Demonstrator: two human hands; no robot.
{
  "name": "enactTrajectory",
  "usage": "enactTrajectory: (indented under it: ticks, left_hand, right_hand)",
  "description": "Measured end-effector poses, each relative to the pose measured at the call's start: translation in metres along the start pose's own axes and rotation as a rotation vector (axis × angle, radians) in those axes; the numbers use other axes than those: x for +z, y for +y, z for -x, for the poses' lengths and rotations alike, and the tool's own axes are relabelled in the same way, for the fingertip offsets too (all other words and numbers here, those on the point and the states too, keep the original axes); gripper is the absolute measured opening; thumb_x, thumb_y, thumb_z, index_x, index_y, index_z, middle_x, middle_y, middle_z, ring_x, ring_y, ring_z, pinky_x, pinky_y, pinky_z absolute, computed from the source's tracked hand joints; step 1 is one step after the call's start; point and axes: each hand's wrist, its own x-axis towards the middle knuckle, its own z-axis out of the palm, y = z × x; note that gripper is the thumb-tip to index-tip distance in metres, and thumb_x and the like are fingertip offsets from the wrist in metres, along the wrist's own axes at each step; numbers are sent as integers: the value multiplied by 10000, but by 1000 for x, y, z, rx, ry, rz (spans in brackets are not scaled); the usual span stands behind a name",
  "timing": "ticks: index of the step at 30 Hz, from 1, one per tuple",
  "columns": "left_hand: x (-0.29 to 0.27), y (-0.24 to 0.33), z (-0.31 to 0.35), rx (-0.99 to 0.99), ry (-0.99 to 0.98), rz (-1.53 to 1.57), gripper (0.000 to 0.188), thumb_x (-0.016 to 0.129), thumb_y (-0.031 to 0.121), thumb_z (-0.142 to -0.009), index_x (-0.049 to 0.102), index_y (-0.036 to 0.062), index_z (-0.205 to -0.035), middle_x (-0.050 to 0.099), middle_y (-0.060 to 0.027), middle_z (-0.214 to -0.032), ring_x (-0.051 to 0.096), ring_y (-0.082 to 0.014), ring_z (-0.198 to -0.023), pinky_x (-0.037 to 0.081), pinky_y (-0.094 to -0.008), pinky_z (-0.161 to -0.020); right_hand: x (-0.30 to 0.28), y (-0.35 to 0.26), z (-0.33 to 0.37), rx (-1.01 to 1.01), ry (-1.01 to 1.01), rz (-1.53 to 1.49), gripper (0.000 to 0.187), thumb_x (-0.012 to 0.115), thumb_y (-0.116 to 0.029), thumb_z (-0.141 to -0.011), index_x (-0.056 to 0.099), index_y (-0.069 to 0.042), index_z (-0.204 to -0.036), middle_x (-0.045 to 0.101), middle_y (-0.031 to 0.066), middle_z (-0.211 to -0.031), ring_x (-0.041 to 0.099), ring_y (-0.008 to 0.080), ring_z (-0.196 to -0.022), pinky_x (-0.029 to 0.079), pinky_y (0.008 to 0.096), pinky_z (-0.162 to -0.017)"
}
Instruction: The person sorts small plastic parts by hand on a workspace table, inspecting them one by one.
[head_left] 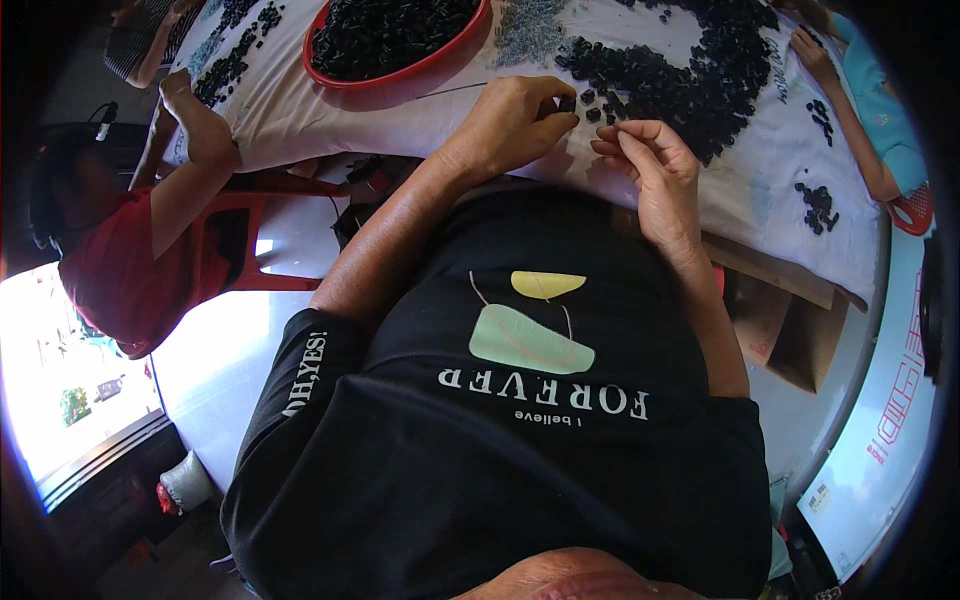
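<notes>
Black piece [568,103] gripped in left hand [512,120], right hand [662,178] near, its grip unclear

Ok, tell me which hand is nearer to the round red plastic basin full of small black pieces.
Left. The left hand is below and right of the basin in the picture; the right hand is farther right and lower.

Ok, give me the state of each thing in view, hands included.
Left hand: pinching a small black piece
Right hand: nearly closed; anything held is unclear
Red basin: piled with black pieces
Pale cloth: spread out
Loose black pieces: heaped on the cloth
Small pale pieces: scattered loose
Cardboard box: open
</notes>
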Motion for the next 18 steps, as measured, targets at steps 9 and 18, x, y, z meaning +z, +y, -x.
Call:
enactTrajectory:
  ticks: [9,18]
  left_hand:
    - [5,-5,-3,-162,-127,263,350,599,128,-874,592,-37,-1183,679,-118,-877,644,-135,-786,520,-266,-743]
    - [4,-6,-5,-197,-147,390,284,514,131,-933,603,-37,-1145,681,-98,-861,643,-121,-744,530,-261,-706]
  right_hand:
    - [-1,1,-1,6,3,-4,116,535,-36,-941,614,0,-1018,676,120,-985,677,169,-883,553,244,-758]
    - [-1,1,-1,-8,-4,2,117,533,-33,-941,613,2,-1019,676,122,-981,679,174,-881,554,248,-752]
